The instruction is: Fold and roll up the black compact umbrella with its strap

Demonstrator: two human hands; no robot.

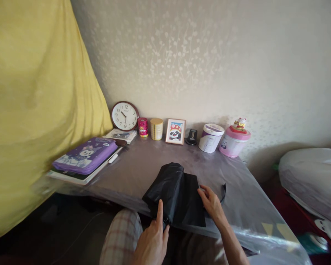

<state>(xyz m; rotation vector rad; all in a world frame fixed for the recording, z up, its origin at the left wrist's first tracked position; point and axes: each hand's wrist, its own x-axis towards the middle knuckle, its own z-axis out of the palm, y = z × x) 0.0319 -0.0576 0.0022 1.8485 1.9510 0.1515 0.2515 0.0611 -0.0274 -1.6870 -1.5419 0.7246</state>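
Observation:
A black folding umbrella (168, 191), furled loosely, lies across the front edge of the table with its canopy folds spread out. My left hand (153, 237) is closed around its handle end, index finger stretched along the fabric. At the right side of the canopy, my right hand (210, 202) has its fingers at the edge of a flat fold, thumb and fingertips on the cloth. A narrow black strap (223, 193) sticks out beyond my right hand. Most of the handle is hidden by my left hand.
Along the wall stand a clock (125, 116), a pink tin (142, 127), a yellow-lidded container (156, 129), a picture frame (175, 131), a white tub (211, 138) and a pink tub (234, 142). A purple case (85, 154) lies left. Plastic film covers the table (127, 175).

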